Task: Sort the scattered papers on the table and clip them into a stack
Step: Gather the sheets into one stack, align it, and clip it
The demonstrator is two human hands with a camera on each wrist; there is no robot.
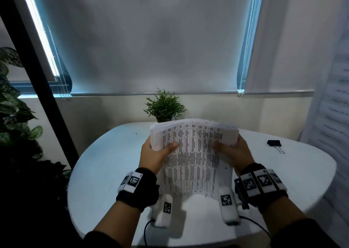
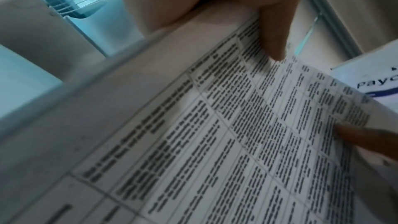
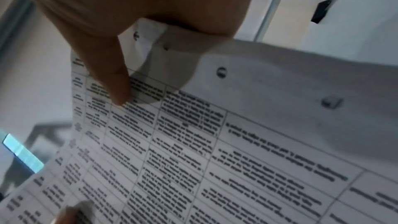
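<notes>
Paper stack (image 1: 190,149): held upright above table (image 1: 105,172), approx. centre. L hand (image 1: 154,153) grips left edge, thumb on front sheet; R hand (image 1: 234,151) grips right edge likewise. Printed table text too blurred to read. Binder clip (image 1: 274,143) lies on table, right, apart from stack. Sign (image 2: 374,83) in left wrist view reads "Payc", cut off.

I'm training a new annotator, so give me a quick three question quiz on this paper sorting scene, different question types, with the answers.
1. True or false: both hands hold the stack of papers.
2. Multiple choice: the black binder clip is A) clamped on the papers, B) lying on the white table by the right hand, C) pinched in the left hand.
3. Fill in: behind the papers stands a small potted ____.

Key: 1 true; 2 B; 3 plant.
</notes>
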